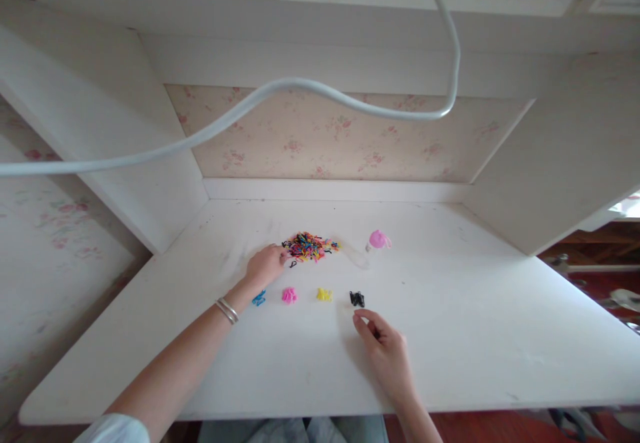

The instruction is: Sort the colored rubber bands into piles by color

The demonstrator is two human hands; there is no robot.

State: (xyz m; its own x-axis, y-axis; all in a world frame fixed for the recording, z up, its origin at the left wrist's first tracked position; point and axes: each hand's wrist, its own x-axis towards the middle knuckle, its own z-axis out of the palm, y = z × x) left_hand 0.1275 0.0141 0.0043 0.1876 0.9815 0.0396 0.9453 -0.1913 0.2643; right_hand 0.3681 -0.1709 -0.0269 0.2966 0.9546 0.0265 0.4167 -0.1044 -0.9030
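A mixed heap of small multicoloured elastic bands (pixel 306 246) lies toward the back of the white desk. At its left edge, the fingertips of my left hand (pixel 266 266) are pinched together; whether a band is between them is too small to tell. In a row nearer me are little piles of blue bands (pixel 259 298), pink bands (pixel 289 295), yellow bands (pixel 325 294) and black bands (pixel 357 298). Just below the black pile, my right hand (pixel 384 344) has thumb and forefinger closed together, their contents unclear. My left wrist and forearm pass beside the blue pile.
A clear bag or container (pixel 356 256), hard to make out, lies right of the heap beside a pink lid-like piece (pixel 379 239). A white cable (pixel 320 88) crosses in front of the shelf. White side panels (pixel 570 136) bound the desk (pixel 475 336).
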